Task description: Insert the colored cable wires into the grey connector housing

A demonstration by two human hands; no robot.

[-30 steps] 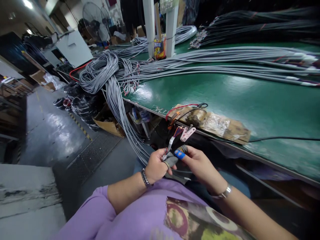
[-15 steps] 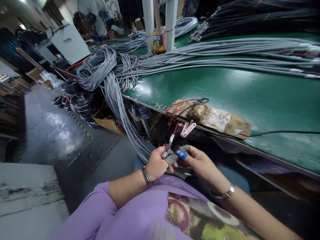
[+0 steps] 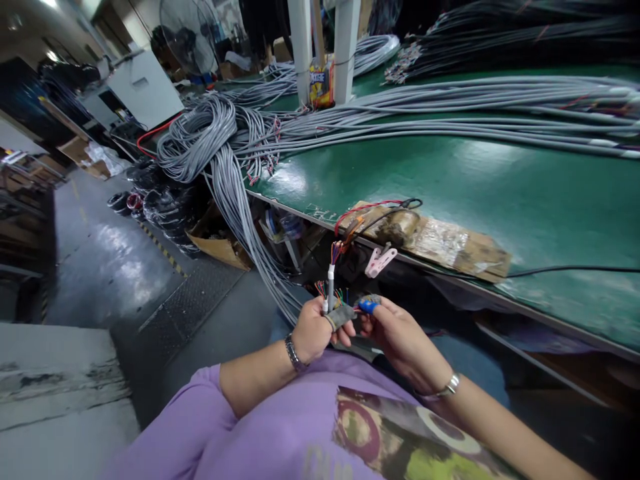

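Note:
My left hand (image 3: pixel 316 327) is closed around a grey multi-core cable (image 3: pixel 331 288), whose stripped end with coloured wires (image 3: pixel 337 251) points up toward the bench edge. More thin coloured wires (image 3: pixel 321 289) stick up between its fingers. A grey cover wraps the left thumb. My right hand (image 3: pixel 393 325) pinches thin wires (image 3: pixel 358 309) just right of the left hand, with blue tape on its thumb and a grey cover on a finger. Beyond the hands, a pink clip (image 3: pixel 381 261) hangs by the bench edge, near red and black leads (image 3: pixel 361 212).
Along the green bench (image 3: pixel 500 193) lie long grey cables (image 3: pixel 450 100), and a coiled bundle (image 3: pixel 200 140) droops over its left end. A taped cardboard strip (image 3: pixel 450 243) sits at the front edge. An open carton (image 3: pixel 220 243) stands on the floor.
The cable end in my left hand has swung left and more upright, and coloured wires now fan out above the fingers. My right hand stays close beside it, still pinching.

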